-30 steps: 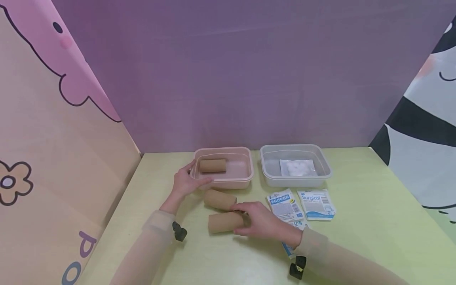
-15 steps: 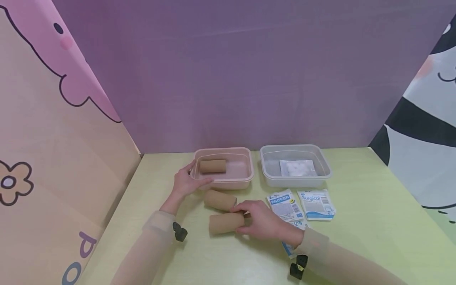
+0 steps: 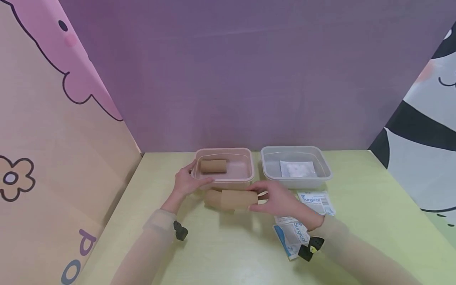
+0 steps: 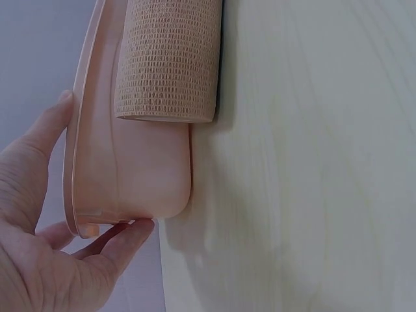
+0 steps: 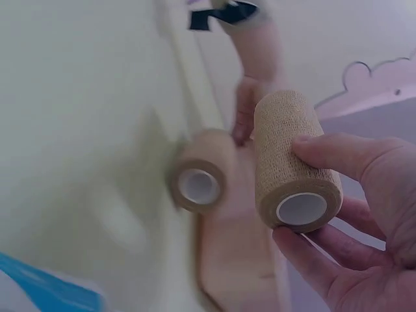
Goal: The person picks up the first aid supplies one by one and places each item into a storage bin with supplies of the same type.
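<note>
The held roll (image 3: 238, 200) covers the right part of the lying roll (image 3: 213, 198) in the head view, and the right wrist view blurs that second one (its pale core is readable). The right hand (image 3: 279, 200) has its grip pinching the held roll near its right end, above the bench (image 3: 213, 253) and just in front of the pink container (image 3: 240, 184). That arm masks parts of the Surgical packet (image 3: 316, 201) and the lower packet (image 3: 293, 237). The left hand (image 3: 186, 183) grips the container's corner nearest the bench's left edge, some fingers out of sight from the head. A roll beside that container is cut off by the top of the left wrist view. By the bench's far edge, the pink container holds a third roll (image 3: 213, 166), and the clear container (image 3: 297, 183) a white packet (image 3: 298, 169), its details washed out. Half a second ago the held roll was closer to the bench's near edge; since then the right hand has come to cover most of another packet, while the left hand has kept its place.
</note>
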Tool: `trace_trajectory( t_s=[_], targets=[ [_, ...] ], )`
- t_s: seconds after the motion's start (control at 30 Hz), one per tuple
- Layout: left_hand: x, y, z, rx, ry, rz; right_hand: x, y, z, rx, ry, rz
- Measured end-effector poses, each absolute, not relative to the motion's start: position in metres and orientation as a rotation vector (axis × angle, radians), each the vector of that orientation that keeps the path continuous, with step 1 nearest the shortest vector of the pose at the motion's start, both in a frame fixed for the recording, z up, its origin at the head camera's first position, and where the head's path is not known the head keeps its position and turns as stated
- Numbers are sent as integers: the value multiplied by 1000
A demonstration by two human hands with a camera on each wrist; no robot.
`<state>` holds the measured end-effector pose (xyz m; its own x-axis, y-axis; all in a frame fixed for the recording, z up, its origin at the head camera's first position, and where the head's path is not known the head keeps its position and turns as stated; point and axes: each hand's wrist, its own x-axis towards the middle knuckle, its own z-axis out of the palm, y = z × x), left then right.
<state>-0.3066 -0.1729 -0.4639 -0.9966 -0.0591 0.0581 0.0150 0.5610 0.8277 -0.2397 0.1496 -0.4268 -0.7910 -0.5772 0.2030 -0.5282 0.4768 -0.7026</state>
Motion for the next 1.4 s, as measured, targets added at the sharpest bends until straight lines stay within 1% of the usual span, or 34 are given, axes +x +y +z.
trace_trajectory(
  t_s=[0.23, 0.43, 0.63, 0.77, 1.03, 1.4],
  targets=[
    [-308, -174, -465, 41, -2695, -1426, -265, 156, -398, -891, 2772, -1190],
    [-308, -173, -464, 37, -2702, -1439, -291, 155, -390, -833, 2859, -1117],
    [-308, -172, -464, 36, -2700, -1453, -312, 148, -389, -808, 2913, -1039],
    [-308, -170, -465, 39, -2700, -1459, -322, 142, -393, -844, 2907, -1017],
    [-312, -169, -465, 41, -2713, -1455, -331, 130, -402, -827, 2907, -988],
    [-315, -170, -467, 47, -2713, -1471, -341, 112, -408, -886, 2915, -962]
  ],
)
